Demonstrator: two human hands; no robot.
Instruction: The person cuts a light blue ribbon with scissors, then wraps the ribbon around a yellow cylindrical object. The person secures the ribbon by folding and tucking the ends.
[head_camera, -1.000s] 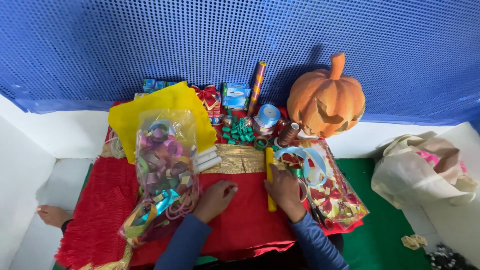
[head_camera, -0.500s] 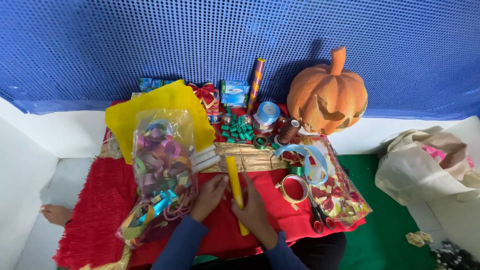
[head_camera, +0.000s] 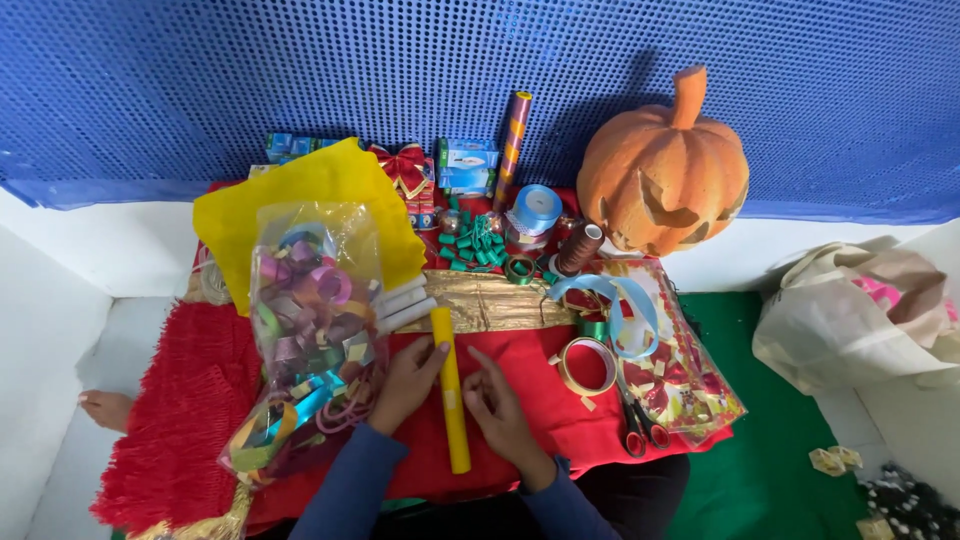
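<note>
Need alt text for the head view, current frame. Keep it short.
Two hands, left hand and right hand, rest either side of a yellow rolled paper tube lying on a red cloth. A clear plastic bag of coloured paper rings lies to the left; an orange carved pumpkin stands behind on the right, against a blue perforated wall.

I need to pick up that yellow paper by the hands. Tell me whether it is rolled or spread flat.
Rolled: the yellow paper forms a narrow tube lying on the red cloth between both hands.

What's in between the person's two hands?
In the head view, a rolled yellow paper tube lies on the red cloth, between the left hand and the right hand, both touching it.
</note>
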